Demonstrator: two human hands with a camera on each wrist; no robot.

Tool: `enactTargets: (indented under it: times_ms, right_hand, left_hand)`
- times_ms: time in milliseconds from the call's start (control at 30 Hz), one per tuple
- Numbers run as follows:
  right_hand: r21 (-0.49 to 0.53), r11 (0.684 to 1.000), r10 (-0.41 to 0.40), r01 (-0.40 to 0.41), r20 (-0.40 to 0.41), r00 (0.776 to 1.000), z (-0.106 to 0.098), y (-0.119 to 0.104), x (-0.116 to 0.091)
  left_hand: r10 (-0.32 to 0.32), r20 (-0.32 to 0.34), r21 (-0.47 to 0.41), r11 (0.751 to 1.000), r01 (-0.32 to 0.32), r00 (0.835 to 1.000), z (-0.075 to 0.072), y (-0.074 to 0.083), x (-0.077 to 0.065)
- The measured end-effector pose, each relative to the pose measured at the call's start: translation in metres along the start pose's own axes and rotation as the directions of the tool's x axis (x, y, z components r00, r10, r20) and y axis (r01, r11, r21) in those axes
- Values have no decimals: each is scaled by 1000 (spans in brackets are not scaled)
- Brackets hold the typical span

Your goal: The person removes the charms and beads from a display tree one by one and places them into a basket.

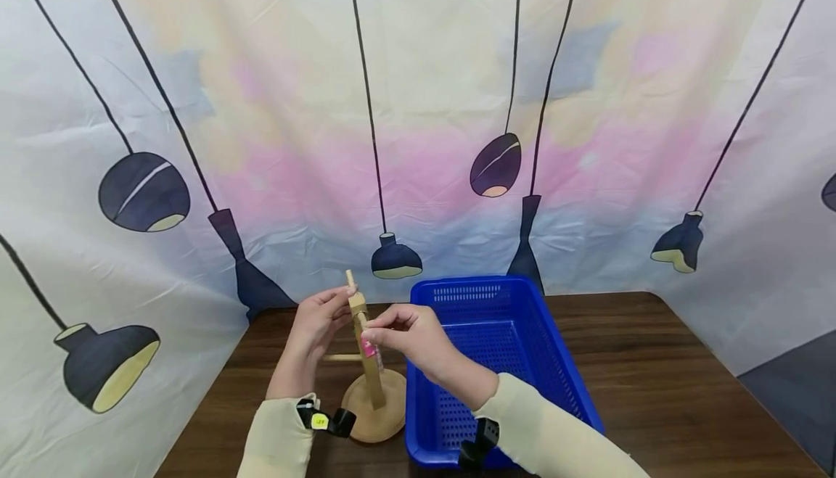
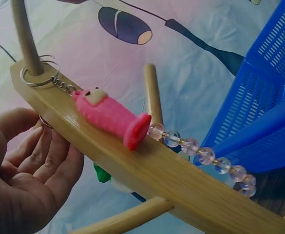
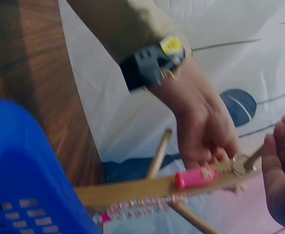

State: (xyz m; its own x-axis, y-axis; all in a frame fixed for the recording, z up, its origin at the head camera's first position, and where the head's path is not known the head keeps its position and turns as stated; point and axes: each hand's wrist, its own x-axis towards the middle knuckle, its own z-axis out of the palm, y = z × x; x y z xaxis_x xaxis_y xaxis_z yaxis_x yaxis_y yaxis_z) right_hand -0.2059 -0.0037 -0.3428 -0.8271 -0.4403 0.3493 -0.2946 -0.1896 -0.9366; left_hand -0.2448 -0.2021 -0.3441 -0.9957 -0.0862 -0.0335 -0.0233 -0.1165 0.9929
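A wooden stand point(image 1: 372, 380) with several pegs rises from a round base. On its front upper peg hangs a pink figure keychain point(image 2: 108, 114) by a metal ring. My right hand point(image 1: 411, 333) pinches around that peg's end, thumb and fingertips close together. At the far side of the post's top, my left hand point(image 1: 316, 322) has curled fingers at another metal ring point(image 2: 46, 121), mostly hidden by the wood. Below it, a green-and-white piece point(image 2: 102, 173) shows from behind the post. A clear-and-pink bead string point(image 2: 205, 156) hangs from a lower peg point(image 2: 153, 92).
A blue perforated basket point(image 1: 568, 376) stands right beside the stand, its near wall under my right forearm. Both are on a dark wooden table point(image 1: 627, 362). A printed cloth point(image 1: 444, 64) with lamp pictures hangs behind it. Each wrist wears a black camera band.
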Motion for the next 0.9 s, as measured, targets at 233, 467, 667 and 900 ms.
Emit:
enactTargets:
  times_ms: [233,467,667,900]
  right_hand:
    - [33,998,-43,45,-52,998,21,7,-3]
    - [-21,994,-110,108,-100,989,31,11,-5]
    - [-20,990,-138,137,-90,986,31,9,-6]
    - [-31,986,-163,161,-86,983,28,9,-5]
  left_hand:
    - [13,99,44,999,-17,995,-1,2,4]
    - [3,222,87,996,-23,975,-3,1,7]
    - [136,36,289,947,-141,990,-11,0,-4]
    - [262,-110,167,956,-242,959,-35,-24,-29]
